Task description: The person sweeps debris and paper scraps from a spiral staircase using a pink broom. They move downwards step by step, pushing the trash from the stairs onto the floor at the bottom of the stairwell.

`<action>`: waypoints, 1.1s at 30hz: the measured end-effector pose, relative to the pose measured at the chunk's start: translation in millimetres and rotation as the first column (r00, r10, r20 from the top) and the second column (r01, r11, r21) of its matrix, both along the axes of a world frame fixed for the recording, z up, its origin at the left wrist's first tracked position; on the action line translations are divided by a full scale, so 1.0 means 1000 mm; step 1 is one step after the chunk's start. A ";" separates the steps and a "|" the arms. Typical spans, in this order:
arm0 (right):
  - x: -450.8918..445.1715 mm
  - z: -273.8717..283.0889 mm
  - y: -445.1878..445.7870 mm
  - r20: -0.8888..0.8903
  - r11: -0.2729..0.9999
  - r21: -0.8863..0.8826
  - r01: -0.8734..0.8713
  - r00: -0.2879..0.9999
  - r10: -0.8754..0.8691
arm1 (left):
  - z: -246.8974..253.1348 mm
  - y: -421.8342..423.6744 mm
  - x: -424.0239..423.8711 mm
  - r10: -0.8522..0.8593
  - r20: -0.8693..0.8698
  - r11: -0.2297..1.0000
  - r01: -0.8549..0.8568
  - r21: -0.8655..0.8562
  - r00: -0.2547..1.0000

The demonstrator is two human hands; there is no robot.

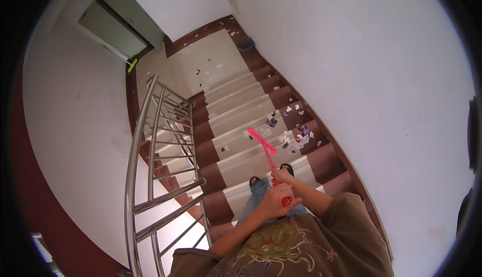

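I stand on a tiled staircase with both hands closed around the red handle of a pink broom (262, 140). My left hand (278, 201) grips it near its end, close to my body. Just beyond it, my right hand (283, 176) holds the handle lower down. The broom's pink head is over the steps ahead of my feet; whether it touches a tread, I cannot tell. Torn paper scraps (286, 139) lie scattered to the right of the broom head, among them a dark printed piece (303, 130). Another dark printed piece (271, 122) rests farther down the steps.
A stainless steel railing (140, 141) runs along the left, a white wall (357, 70) along the right. More scraps dot the landing (188, 66) below. A dark bucket (246, 44) stands there by the wall. A yellow-green broom (132, 66) leans near green double doors (128, 15).
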State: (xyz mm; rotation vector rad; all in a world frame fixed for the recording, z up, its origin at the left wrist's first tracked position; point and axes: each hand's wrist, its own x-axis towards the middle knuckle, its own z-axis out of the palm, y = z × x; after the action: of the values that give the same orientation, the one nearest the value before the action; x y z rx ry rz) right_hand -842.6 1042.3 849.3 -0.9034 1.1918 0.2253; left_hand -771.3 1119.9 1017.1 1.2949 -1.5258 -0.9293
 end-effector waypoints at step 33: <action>0.020 -0.012 -0.098 -0.254 -0.013 0.472 0.881 0.122 -0.959 | 0.009 -0.175 -0.032 0.532 -0.231 0.816 -0.420 0.398 0.815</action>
State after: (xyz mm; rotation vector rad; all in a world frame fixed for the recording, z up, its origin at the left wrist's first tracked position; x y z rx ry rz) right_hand -822.6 944.3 837.3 0.5700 1.2521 -0.6427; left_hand -803.7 945.2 1026.4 1.5720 -0.7325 -1.0228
